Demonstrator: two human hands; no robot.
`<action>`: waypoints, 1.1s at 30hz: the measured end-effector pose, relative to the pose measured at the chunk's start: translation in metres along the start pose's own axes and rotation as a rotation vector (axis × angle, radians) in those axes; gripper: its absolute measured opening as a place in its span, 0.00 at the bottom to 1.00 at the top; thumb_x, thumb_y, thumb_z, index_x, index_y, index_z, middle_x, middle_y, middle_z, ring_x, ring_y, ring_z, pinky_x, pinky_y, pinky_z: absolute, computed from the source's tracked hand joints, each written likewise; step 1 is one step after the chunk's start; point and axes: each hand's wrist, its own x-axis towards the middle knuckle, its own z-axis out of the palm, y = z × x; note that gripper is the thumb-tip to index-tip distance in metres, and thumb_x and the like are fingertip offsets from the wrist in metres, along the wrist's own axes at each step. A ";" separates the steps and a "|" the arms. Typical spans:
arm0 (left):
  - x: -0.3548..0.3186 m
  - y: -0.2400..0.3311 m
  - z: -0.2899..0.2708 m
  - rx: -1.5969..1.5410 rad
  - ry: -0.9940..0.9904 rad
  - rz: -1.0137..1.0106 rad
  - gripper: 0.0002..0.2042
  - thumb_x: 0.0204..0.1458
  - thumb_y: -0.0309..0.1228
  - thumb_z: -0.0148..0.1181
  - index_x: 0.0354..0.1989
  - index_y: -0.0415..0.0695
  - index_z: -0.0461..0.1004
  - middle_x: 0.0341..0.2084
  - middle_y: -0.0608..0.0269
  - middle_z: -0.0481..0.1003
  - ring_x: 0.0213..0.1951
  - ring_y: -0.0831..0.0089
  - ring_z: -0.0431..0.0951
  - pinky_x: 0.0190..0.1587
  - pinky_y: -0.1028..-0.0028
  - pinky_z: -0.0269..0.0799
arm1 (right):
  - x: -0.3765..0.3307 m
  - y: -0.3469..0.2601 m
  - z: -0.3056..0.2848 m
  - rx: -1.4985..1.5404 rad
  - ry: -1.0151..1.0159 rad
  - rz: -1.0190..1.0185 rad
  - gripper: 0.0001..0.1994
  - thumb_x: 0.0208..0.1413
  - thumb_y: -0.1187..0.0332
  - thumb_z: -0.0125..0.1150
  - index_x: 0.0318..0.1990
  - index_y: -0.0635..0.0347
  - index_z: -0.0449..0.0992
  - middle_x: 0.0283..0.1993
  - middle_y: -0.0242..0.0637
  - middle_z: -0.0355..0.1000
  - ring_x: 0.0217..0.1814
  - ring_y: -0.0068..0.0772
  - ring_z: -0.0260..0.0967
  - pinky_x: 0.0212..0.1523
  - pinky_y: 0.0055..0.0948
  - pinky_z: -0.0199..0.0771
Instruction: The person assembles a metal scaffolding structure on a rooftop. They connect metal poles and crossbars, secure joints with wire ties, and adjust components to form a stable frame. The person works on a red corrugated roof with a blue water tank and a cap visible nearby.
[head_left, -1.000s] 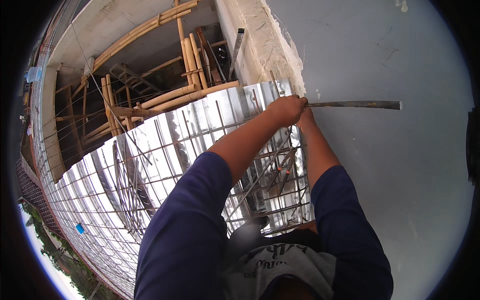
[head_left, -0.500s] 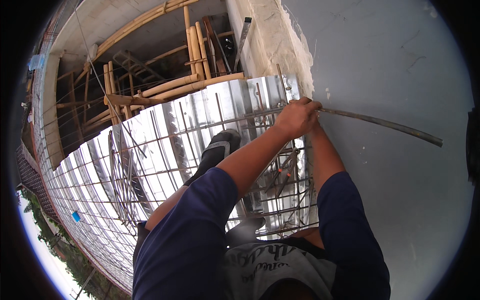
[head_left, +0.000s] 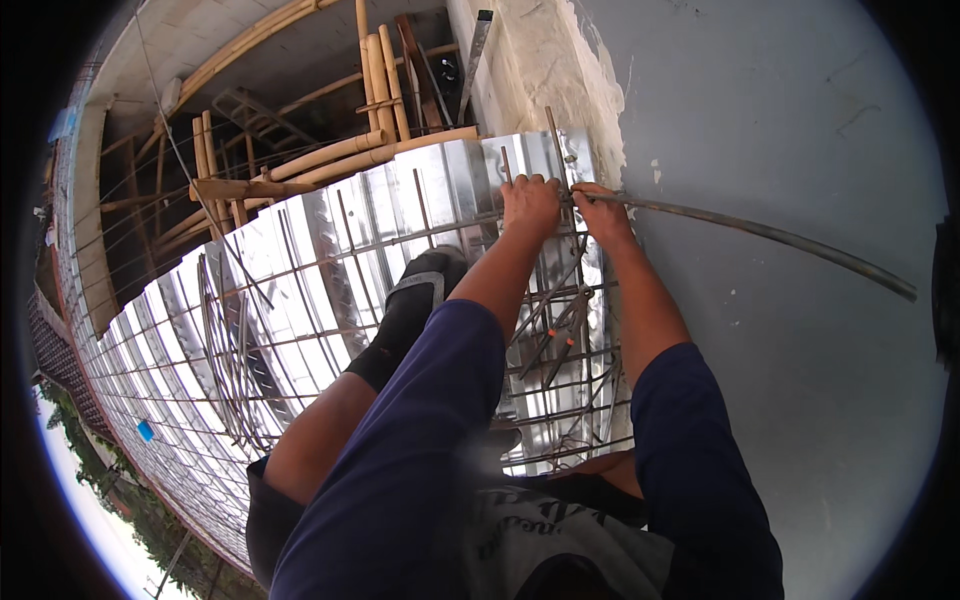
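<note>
My right hand (head_left: 603, 213) is closed around the near-wall end of a long dark metal bar (head_left: 770, 233), which sticks out to the right in front of the grey wall. Just left of it, my left hand (head_left: 532, 207) is curled over a steel rebar (head_left: 455, 224) of the mesh, close to the mesh's far edge. Part of what its fingers grip is hidden beneath them. Below my hands, pincers (head_left: 567, 335) with orange marks on the handles lie on the rebar mesh (head_left: 320, 340). An upright rebar stub (head_left: 554, 135) stands between and beyond my hands.
Shiny corrugated metal sheeting (head_left: 370, 215) lies under the mesh, and my foot (head_left: 430, 285) rests there. Loose rods (head_left: 225, 350) are bundled at left. Bamboo scaffolding (head_left: 340, 155) crosses an opening beyond the sheeting's edge. The grey wall (head_left: 790, 400) borders the right side.
My hands, close together before, have moved apart. The left one has shifted left onto the rebar, and the right one has moved slightly left, still on the bar.
</note>
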 end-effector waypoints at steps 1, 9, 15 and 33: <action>0.002 0.001 0.003 0.023 0.008 0.023 0.12 0.52 0.32 0.50 0.42 0.52 0.78 0.42 0.62 0.77 0.50 0.66 0.71 0.52 0.59 0.58 | 0.000 0.003 0.000 0.008 0.002 0.001 0.15 0.57 0.59 0.54 0.44 0.58 0.78 0.43 0.45 0.76 0.46 0.48 0.73 0.48 0.37 0.70; 0.019 0.000 0.007 0.087 -0.109 0.087 0.11 0.54 0.33 0.49 0.38 0.52 0.79 0.37 0.63 0.79 0.49 0.68 0.71 0.53 0.63 0.57 | -0.002 -0.014 -0.005 0.072 -0.037 0.093 0.14 0.57 0.58 0.53 0.42 0.57 0.78 0.42 0.44 0.76 0.47 0.48 0.73 0.48 0.36 0.71; 0.028 -0.003 0.003 0.206 -0.123 0.202 0.12 0.53 0.29 0.48 0.44 0.53 0.74 0.34 0.58 0.79 0.40 0.61 0.79 0.42 0.63 0.69 | -0.002 -0.020 -0.004 -0.023 -0.018 0.137 0.17 0.57 0.55 0.50 0.42 0.55 0.78 0.43 0.43 0.76 0.47 0.49 0.73 0.47 0.39 0.72; -0.032 -0.005 -0.006 -0.181 -0.223 -0.021 0.27 0.52 0.28 0.46 0.63 0.62 0.63 0.39 0.49 0.78 0.42 0.53 0.78 0.46 0.59 0.73 | -0.024 -0.029 0.002 -0.004 0.231 0.109 0.14 0.56 0.57 0.59 0.43 0.55 0.77 0.35 0.49 0.76 0.41 0.53 0.73 0.42 0.44 0.70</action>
